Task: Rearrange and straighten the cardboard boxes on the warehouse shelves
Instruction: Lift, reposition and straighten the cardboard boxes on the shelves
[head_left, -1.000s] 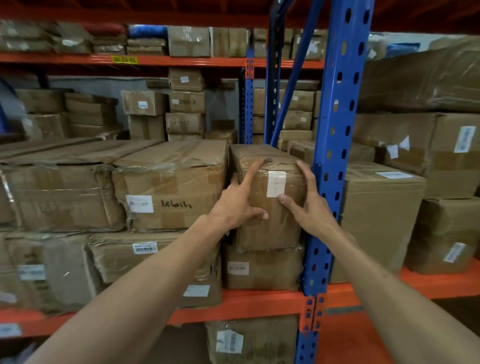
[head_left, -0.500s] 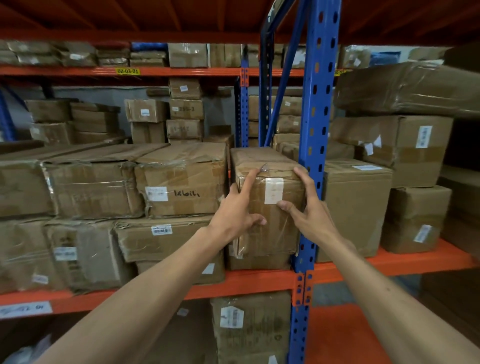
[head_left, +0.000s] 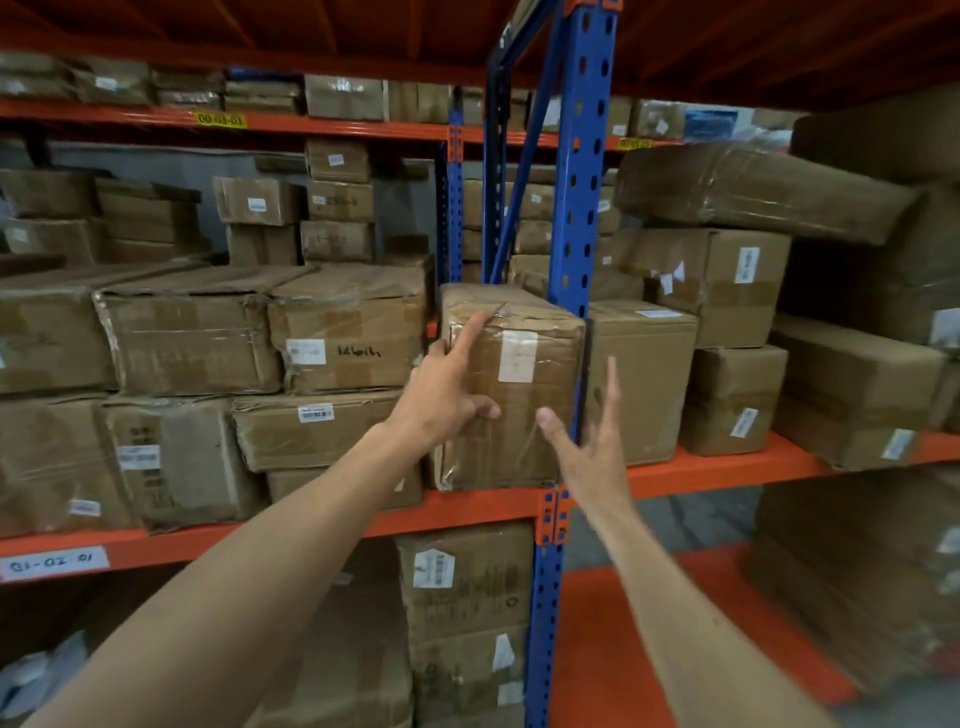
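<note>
The tall brown cardboard box wrapped in clear tape (head_left: 511, 387) is standing upright at the front of the orange steel shelf beam (head_left: 467, 506), tucked just left of the blue perforated rack upright (head_left: 574, 260), with a pale blank label (head_left: 517, 356) showing on the face turned toward you. Your left hand (head_left: 441, 395) is resting on the box's left front edge: the index finger is reaching straight up toward the top corner, the thumb is lying flat across the front face, and the fingers are spread rather than curled, so you are pressing on the box and not gripping it. Your right hand (head_left: 592, 441) is hovering in front of the blue upright with its fingers straight and fanned wide, holding nothing; whether its thumb tip is touching the box's front face I cannot tell. To the left of the box, a wide brown carton with handwriting beside its white label (head_left: 353, 338) is sitting on a flatter crumpled carton with a barcode sticker (head_left: 317, 431), a narrow gap separating the upper one from your box. On the far side of the upright, a plain brown carton (head_left: 641, 384) is standing on the same shelf level.
</note>
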